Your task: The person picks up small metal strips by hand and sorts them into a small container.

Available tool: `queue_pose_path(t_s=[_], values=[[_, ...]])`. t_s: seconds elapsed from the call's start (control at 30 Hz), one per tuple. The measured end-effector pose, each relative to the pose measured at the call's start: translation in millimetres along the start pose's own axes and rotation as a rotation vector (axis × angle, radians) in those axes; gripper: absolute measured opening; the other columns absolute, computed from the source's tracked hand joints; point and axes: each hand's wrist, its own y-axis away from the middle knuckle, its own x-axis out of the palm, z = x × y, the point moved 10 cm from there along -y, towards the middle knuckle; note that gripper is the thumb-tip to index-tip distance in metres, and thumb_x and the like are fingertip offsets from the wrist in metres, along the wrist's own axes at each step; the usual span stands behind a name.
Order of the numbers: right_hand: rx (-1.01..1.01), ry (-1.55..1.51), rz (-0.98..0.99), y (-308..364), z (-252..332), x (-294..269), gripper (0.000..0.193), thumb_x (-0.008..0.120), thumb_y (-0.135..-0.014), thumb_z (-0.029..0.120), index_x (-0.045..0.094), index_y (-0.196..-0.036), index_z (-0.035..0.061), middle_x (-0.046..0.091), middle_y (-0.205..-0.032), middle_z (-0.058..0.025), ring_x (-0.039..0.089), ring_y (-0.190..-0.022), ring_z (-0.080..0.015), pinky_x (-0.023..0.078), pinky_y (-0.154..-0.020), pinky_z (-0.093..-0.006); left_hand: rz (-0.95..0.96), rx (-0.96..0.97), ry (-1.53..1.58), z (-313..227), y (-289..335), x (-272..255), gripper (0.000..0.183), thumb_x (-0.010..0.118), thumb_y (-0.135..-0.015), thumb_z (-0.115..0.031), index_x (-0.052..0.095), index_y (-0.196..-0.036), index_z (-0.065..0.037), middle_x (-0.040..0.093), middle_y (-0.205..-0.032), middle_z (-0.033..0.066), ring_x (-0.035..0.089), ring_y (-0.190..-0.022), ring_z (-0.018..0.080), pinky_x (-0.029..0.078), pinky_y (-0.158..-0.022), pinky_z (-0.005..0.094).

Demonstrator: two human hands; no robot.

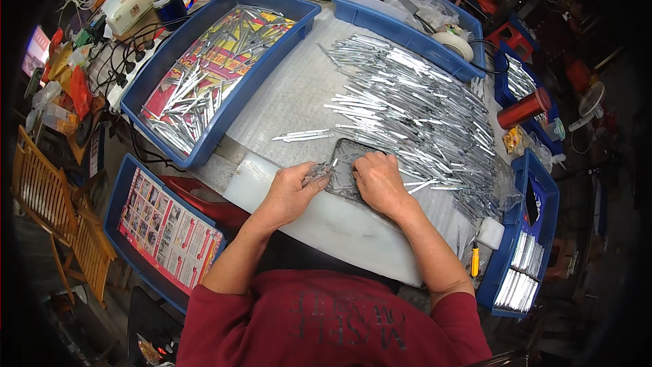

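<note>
Picking at the black tray [360, 143]

Just left of the black tray, the left hand [291, 190] pinches small metal pieces [318, 171] in its fingers; the right hand [380, 180] dips inside, grip hidden. Apparently parts are being picked out; the next move calls for a delicate pinch

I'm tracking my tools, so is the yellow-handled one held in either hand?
No, the yellow-handled tool lies off to the right, apart from both the left hand and the right hand.
</note>
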Motion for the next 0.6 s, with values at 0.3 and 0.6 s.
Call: queue_pose_path(t_s=[0.3,0.6], values=[[-0.027,0.054,0.126,-4,7,5,0.007,0.050,-0.074,0.007,0.053,-0.077,0.0019,0.054,-0.076,-0.0116,0.050,-0.078,-0.0282,0.032,-0.069,-0.0387,-0.039,0.074,0.018,2,0,-1,0.016,0.058,-0.078,-0.013,0.056,-0.083,0.003,0.052,-0.058,0.0115,0.045,-0.052,0.0138,0.038,-0.050,0.0297],[0.064,-0.266,-0.019,4,-13,-17,0.006,0.052,-0.076,0.003,0.051,-0.081,0.0009,0.054,-0.074,-0.0153,0.052,-0.074,-0.0306,0.036,-0.068,-0.0387,0.049,-0.001,-0.037,1,1,4,0.016,0.058,-0.081,-0.014,0.059,-0.087,0.001,0.054,-0.065,0.0003,0.043,-0.062,0.0051,0.039,-0.056,0.0228]])
